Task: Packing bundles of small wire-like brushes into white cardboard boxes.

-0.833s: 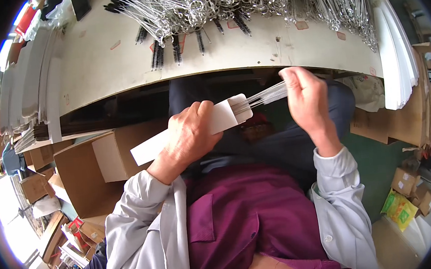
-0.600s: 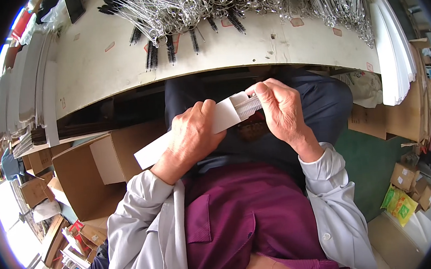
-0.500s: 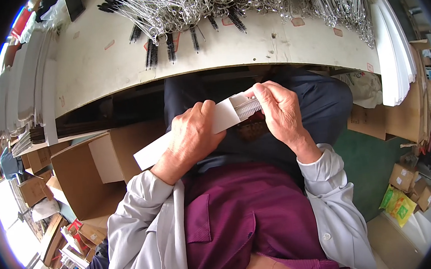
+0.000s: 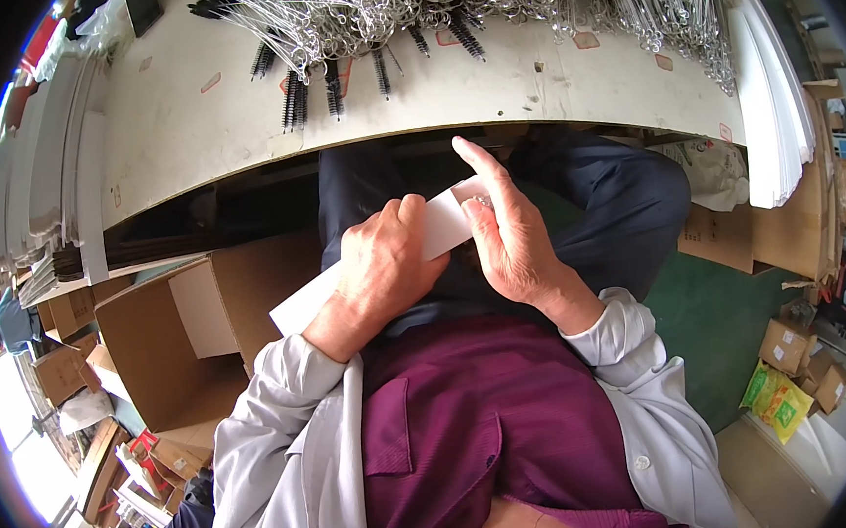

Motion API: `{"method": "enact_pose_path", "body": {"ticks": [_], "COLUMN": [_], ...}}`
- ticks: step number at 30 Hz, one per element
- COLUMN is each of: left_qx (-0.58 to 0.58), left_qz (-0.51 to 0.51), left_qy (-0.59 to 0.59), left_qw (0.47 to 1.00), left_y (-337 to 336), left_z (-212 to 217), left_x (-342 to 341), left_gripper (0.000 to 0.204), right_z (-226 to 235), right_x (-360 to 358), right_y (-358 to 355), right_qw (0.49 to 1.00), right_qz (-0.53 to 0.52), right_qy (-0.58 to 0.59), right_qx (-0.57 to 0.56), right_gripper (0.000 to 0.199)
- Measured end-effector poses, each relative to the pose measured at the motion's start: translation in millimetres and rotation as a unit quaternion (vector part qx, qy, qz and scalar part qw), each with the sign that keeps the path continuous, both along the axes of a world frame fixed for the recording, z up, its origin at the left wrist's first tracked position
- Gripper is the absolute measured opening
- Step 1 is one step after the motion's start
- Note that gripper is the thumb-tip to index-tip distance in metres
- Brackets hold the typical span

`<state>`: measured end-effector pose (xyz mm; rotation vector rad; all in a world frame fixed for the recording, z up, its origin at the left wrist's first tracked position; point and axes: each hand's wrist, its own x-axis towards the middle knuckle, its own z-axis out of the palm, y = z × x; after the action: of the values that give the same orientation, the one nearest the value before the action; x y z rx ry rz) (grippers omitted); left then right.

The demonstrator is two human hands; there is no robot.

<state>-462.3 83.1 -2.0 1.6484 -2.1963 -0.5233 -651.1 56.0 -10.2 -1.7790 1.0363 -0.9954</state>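
Note:
Over my lap I hold a long, slim white box (image 4: pixel 448 225), tilted with its upper end toward the right. My left hand (image 4: pixel 379 262) is wrapped around its middle. At the box's upper end my right hand (image 4: pixel 520 242) has its fingers stretched out, the index finger pointing up and away. Its thumb presses at the mouth of the box, where small shiny metal ends (image 4: pixel 482 201) show. Most of what lies inside the box is hidden.
Wire-handled brushes (image 4: pixel 357 23) with looped ends and black bristles are heaped on the white table (image 4: pixel 218 131). Stacks of flat white cartons (image 4: pixel 770 102) stand at both sides. An open cardboard box (image 4: pixel 153 332) is on my left, and a yellow-green bag (image 4: pixel 778 401) lies at right.
My right hand has moved left against the box mouth and its fingers have straightened. The wire bundle that stuck out there is now almost wholly inside. My left hand keeps its hold.

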Motion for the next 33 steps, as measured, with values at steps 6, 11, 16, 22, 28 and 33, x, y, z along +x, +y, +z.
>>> {"method": "enact_pose_path", "body": {"ticks": [6, 11, 16, 22, 28, 33], "left_qx": [0.019, 0.032, 0.041, 0.042, 0.013, 0.037], "left_qz": [0.026, 0.053, 0.063, 0.066, 0.055, 0.075], "left_qy": [0.015, 0.008, -0.001, -0.007, -0.011, 0.019], "left_qw": [0.999, 0.998, 0.997, 0.997, 0.998, 0.996], "left_y": [2.7, 1.7, -0.4, 1.1, 4.0, 1.0], "left_z": [0.1, 2.1, -1.6, -6.0, -8.3, -7.6], "left_x": [0.0, -3.1, -3.5, -3.7, -4.4, -2.4], "left_gripper": [0.046, 0.046, 0.046, 0.048, 0.048, 0.053], "right_z": [-11.4, -16.3, -11.5, -8.4, -6.7, -7.1], "right_x": [3.9, -3.7, -3.9, -1.2, -4.2, -9.9], "right_y": [-5.2, -4.8, 4.8, 8.9, 11.3, 12.9], "right_qw": [0.999, 0.989, 0.974, 0.984, 0.999, 0.991], "right_qz": [-0.015, -0.099, -0.105, -0.053, -0.038, -0.036], "right_qy": [-0.035, 0.012, 0.089, 0.093, -0.012, 0.073], "right_qx": [-0.014, -0.108, -0.179, -0.144, -0.019, -0.108], "right_gripper": [0.065, 0.058, 0.041, 0.043, 0.044, 0.039]}}
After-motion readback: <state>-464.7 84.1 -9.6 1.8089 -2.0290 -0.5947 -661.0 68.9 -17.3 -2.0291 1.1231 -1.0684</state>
